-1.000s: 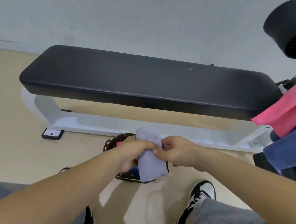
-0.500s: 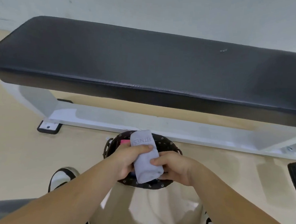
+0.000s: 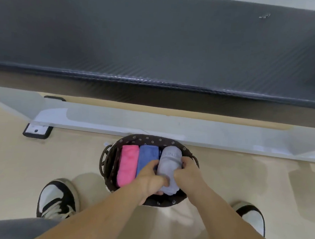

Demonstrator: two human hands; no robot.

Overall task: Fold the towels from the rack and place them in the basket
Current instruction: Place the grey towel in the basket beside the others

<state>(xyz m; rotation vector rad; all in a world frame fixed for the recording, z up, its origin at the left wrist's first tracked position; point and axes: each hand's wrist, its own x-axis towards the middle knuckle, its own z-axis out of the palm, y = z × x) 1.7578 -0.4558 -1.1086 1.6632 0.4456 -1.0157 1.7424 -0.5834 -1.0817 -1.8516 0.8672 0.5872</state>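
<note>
Beige floor; basket just in front of white bench frame, black pad above. Grey towel, rolled, lies at basket's R edge beside blue towel and pink towel. My L hand and R hand both clasp it, fingers curled; the tips seem tucked under.

The grey towel bears upside-down letters near its 12 o'clock end, roughly "TNES"; the rest is unreadable.

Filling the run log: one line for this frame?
phase: placing | grey towel: in basket beside blue towel | pink towel: in basket | left hand, right hand: grip grey towel
</note>
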